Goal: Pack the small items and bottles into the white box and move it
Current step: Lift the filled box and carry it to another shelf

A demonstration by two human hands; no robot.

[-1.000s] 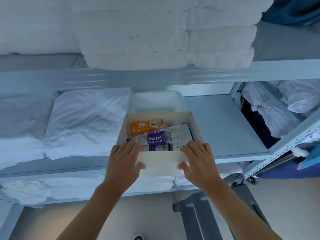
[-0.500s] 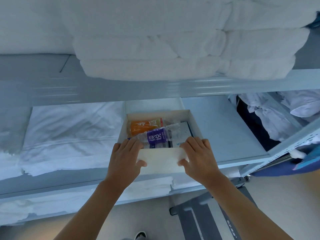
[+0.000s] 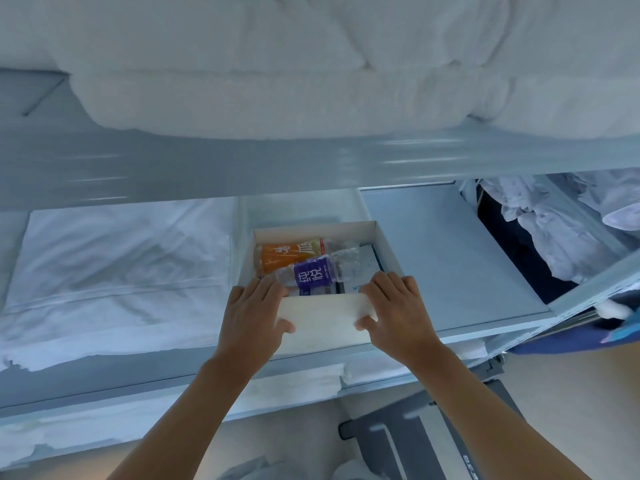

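The white box (image 3: 323, 315) sits on the middle shelf (image 3: 450, 265) at its front edge. Inside lie an orange-labelled bottle (image 3: 291, 252), a clear bottle with a purple label (image 3: 317, 275) on top of it, and a blue-and-white packet (image 3: 363, 271) at the right. My left hand (image 3: 254, 313) grips the box's near left corner, fingers over the rim and thumb on the front wall. My right hand (image 3: 394, 310) grips the near right corner the same way.
A clear plastic tray (image 3: 360, 209) stands right behind the box. Folded white linen (image 3: 114, 265) lies to the left on the same shelf. Thick white towels (image 3: 311, 64) fill the shelf above. Crumpled white laundry (image 3: 561, 223) sits at the right, a grey step stool (image 3: 426, 441) below.
The view has tilted and moved closer to the shelf. Both hands keep the same grip on the box's near corners, and the box sits slightly further in on the shelf.
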